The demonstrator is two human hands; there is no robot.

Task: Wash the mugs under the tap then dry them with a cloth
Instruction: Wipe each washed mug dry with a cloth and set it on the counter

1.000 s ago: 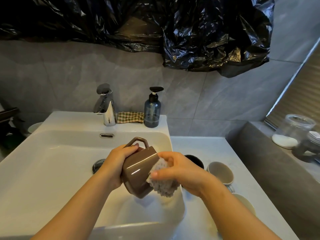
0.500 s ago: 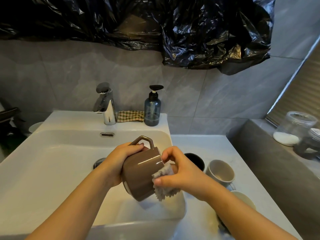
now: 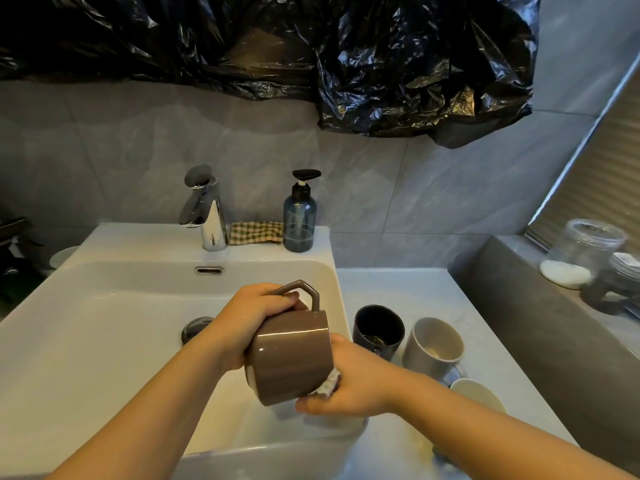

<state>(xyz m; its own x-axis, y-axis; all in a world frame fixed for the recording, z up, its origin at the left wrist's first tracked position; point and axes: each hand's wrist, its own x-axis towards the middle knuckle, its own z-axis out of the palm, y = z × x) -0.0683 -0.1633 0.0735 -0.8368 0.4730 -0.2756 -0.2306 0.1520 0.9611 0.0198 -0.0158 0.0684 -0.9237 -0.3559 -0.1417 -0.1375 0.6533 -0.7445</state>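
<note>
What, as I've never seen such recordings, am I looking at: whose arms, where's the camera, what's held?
No machine: the grips are a person's bare hands, filmed by one camera worn on their head, looking down. The left grip holds a brown mug tilted over the white sink. The right grip presses a pale cloth against the mug's lower edge. On the counter to the right sit a dark mug, a grey mug and part of a white mug. No water shows at the tap.
</note>
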